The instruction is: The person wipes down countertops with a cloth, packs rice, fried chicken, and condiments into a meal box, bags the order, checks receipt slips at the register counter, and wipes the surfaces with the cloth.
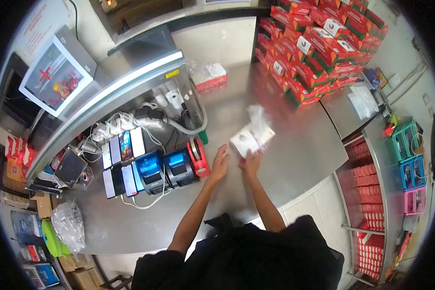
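A small white-topped box (245,141) lies on the steel counter (295,150) in front of me, with a crumpled clear plastic bag (259,120) at its far side. My right hand (252,162) touches the near edge of the box; its fingers are partly blurred, and I cannot make out whether they grip it. Just left of the box, my left hand (221,162) is open with nothing in it, close to a red tape dispenser (198,157).
Red and green boxes (314,48) are piled at the back right. On the left stand two dark-blue printers (151,171), several phones (125,145) and white cables. A red-and-white box (211,78) sits at the back. Beyond the right edge is a shelf of red boxes (367,193).
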Demonstrator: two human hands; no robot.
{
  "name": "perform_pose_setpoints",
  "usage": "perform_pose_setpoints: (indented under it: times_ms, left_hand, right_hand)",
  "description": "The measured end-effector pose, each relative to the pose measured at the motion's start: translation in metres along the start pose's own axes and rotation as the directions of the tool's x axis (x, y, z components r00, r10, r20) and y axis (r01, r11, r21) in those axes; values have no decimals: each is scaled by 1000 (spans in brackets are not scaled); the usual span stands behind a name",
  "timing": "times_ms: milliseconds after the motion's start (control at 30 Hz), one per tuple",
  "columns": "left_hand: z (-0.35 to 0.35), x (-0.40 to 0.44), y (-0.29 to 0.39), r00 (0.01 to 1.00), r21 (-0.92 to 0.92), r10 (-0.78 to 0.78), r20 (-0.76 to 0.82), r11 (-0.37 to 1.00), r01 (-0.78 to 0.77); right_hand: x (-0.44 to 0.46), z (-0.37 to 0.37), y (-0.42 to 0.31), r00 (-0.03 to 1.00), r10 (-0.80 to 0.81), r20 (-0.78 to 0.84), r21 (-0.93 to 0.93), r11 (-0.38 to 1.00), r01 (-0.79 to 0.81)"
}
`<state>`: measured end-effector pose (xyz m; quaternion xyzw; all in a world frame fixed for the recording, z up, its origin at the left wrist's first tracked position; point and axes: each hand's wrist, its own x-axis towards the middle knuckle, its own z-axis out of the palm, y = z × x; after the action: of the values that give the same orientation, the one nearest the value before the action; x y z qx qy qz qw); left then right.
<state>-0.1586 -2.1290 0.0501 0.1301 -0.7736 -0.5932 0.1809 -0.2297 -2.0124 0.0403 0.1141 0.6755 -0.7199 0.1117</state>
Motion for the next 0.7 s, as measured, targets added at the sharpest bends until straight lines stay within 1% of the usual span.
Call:
perform_pose_setpoints:
  times_ms: [33, 67, 100, 133, 167, 233, 267, 300, 367, 400, 433, 467, 500, 533, 567, 600, 633, 667, 700]
  left_hand:
    - [-8, -3, 10, 999, -21, -9, -39, 1000, 8]
    - [-15, -8, 20, 996, -34, -34, -81, 999, 31]
    - [-20, -15, 31, 991, -47, -61, -117, 997, 55]
    - [-26, -20, 44, 985, -60, -90, -148, 995, 82]
    - [-33, -22, 58, 987, -45, -40, -154, 998, 33]
    - [-41, -26, 96, 987, -37, 53, -152, 998, -59]
    - [-46, -30, 128, 984, 20, 80, -157, 997, -78]
    - [-51, -31, 168, 982, 68, 115, -151, 992, -105]
    - [-57, -33, 241, 932, 52, 343, -117, 939, -339]
    - [-56, -37, 269, 888, 14, 452, -87, 892, -452]
    - [-56, -45, 291, 826, 44, 547, -138, 836, -547]
    - [-55, -51, 314, 750, 85, 634, -187, 771, -630]
    - [-52, -62, 339, 745, -193, 622, -240, 722, -665]
    - [-57, -71, 356, 738, -348, 581, -344, 651, -675]
    - [-65, -81, 386, 718, -393, 552, -424, 602, -695]
    - [-64, -92, 411, 606, -409, 661, -442, 453, -792]
    - [-55, -107, 433, 416, -426, 792, -446, 221, -877]
    - [-42, -125, 456, 221, -446, 863, -455, -5, -895]
    - [-26, -144, 479, 76, -468, 885, -460, -169, -868]
  right_hand:
    - [30, 25, 0, 999, 14, 41, -8, 1000, -14]
    - [60, 50, 3, 991, 60, 120, -33, 998, -56]
    - [84, 71, 0, 979, 91, 184, -96, 993, -75]
    - [87, 85, -16, 979, 44, 200, -202, 979, -3]
    - [89, 95, -29, 977, 2, 213, -302, 951, 64]
    - [135, 121, 18, 939, -209, 272, -358, 884, 301]
    - [113, 105, 8, 905, -246, 347, -253, 905, 343]
    - [83, 81, -9, 865, -297, 403, -146, 913, 381]
    - [21, 10, -28, 812, -202, 548, 91, 979, 182]
    - [-25, -39, -49, 825, -186, 533, 79, 982, 170]
    - [-67, -87, -69, 849, -169, 501, 72, 986, 154]
    - [-89, -134, -75, 882, -213, 419, 24, 974, 224]
    - [-113, -186, -79, 909, -253, 331, -38, 959, 280]
    - [-142, -236, -89, 925, -288, 249, -115, 939, 323]
    - [-176, -285, -116, 897, -437, 61, -147, 885, 441]
    - [-216, -327, -156, 818, -568, -93, -209, 814, 541]
    - [-274, -362, -216, 673, -733, -102, -453, 636, 624]
    - [-334, -383, -267, 466, -875, -130, -629, 436, 644]
    - [-389, -399, -303, 323, -934, -154, -678, 337, 653]
